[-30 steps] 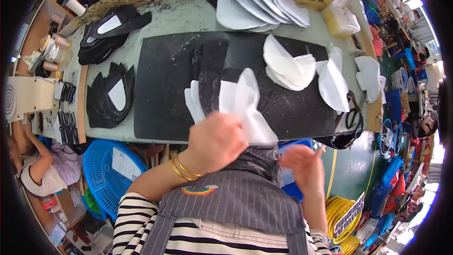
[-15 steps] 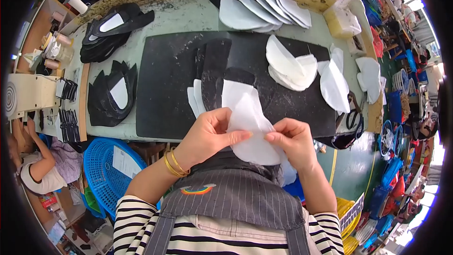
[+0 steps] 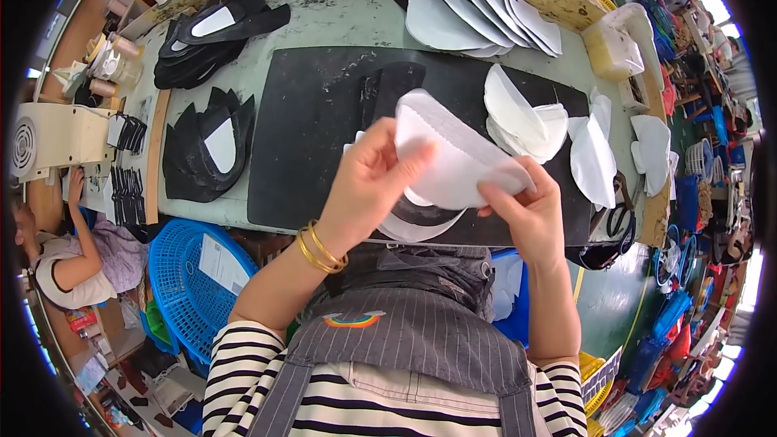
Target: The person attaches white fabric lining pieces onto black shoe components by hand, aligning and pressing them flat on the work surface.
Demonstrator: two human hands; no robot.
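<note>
A white, curved shoe-lining-like piece [image 3: 465,166] is stretched between my two hands above the black mat [image 3: 295,142]. My left hand [image 3: 368,182] pinches its left end between thumb and fingers. The right end is gripped by my right hand [image 3: 528,206], thumb on the near face. Beneath it, at the mat's front edge, a black piece with a white rim [image 3: 414,226] shows in part; the held piece and my left hand cover the rest. A stack of dark pieces [image 3: 392,85] lies just beyond. To the right of them rest loose white pieces [image 3: 518,125].
Dark pieces with white patches [image 3: 186,150] lie at left, and a fanned pile [image 3: 477,20] lies at the back. Scissors [image 3: 622,214] and more white pieces [image 3: 593,162] are at right. A blue basket [image 3: 182,291] stands below the table's left. A co-worker [image 3: 69,259] sits far left.
Both hands have lifted the white piece up and away from my apron and turned it, so it now spans sideways between them. The whole view has shifted slightly.
</note>
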